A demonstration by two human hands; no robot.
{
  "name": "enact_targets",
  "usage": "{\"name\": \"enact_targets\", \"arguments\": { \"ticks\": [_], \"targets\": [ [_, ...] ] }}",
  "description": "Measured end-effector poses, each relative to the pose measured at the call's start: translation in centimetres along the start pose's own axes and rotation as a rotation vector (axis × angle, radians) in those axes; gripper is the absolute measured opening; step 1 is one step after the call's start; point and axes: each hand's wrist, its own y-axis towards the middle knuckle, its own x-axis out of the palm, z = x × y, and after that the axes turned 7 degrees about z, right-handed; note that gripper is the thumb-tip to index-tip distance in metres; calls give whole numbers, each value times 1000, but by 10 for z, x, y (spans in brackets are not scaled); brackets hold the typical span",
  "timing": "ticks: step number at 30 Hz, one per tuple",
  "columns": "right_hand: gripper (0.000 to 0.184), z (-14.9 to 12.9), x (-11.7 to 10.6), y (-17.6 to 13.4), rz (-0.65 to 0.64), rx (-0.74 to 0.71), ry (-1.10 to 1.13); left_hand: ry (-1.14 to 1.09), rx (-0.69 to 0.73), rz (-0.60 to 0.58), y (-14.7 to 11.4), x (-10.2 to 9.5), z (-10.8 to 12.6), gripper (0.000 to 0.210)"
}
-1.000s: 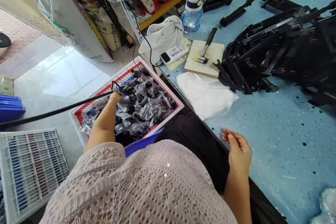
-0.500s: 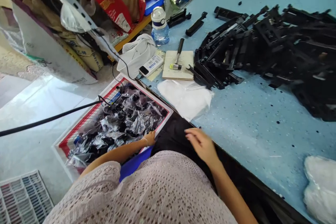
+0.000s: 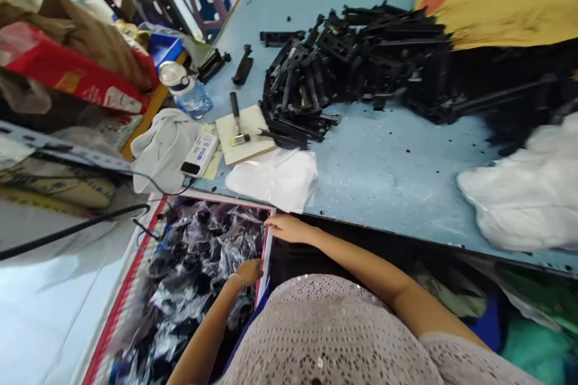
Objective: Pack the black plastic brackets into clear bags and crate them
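Observation:
A white crate with a red-edged rim [image 3: 121, 301] stands beside the table, full of dark parts wrapped in clear plastic bags [image 3: 203, 252]. My left hand [image 3: 249, 272], a bracelet at its wrist, is closed on the crate's near rim. My right hand [image 3: 289, 228] has its fingers curled over the same rim, close to the corner by the table edge. Just beyond it, a stack of clear plastic bags [image 3: 275, 179] lies on the blue table [image 3: 370, 174].
On the table are a pile of black plastic parts [image 3: 361, 60], a small hammer [image 3: 237, 120] on a board [image 3: 255, 126], a water bottle [image 3: 189, 93], a white device [image 3: 200, 154] and a bulky white bag [image 3: 528, 186]. A black cable [image 3: 81, 228] crosses the left side.
My right hand has moved from the table edge to the crate's rim. My left hand stays on the rim. The view has turned right.

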Motion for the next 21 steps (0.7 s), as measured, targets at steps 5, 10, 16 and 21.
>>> {"name": "enact_targets", "arguments": {
  "ticks": [5, 10, 16, 21],
  "targets": [
    [27, 6, -51, -75, 188, 8, 498, -61, 420, 253, 0, -111, 61, 32],
    [36, 20, -103, -109, 533, 163, 662, 236, 699, 1081, 54, -234, 175, 49],
    [38, 32, -124, -130, 617, 189, 674, 583, 606, 993, 90, -309, 247, 43],
    [37, 13, -153, -141, 747, 34, 400, -254, 594, 834, 42, -268, 276, 46]
  ]
}}
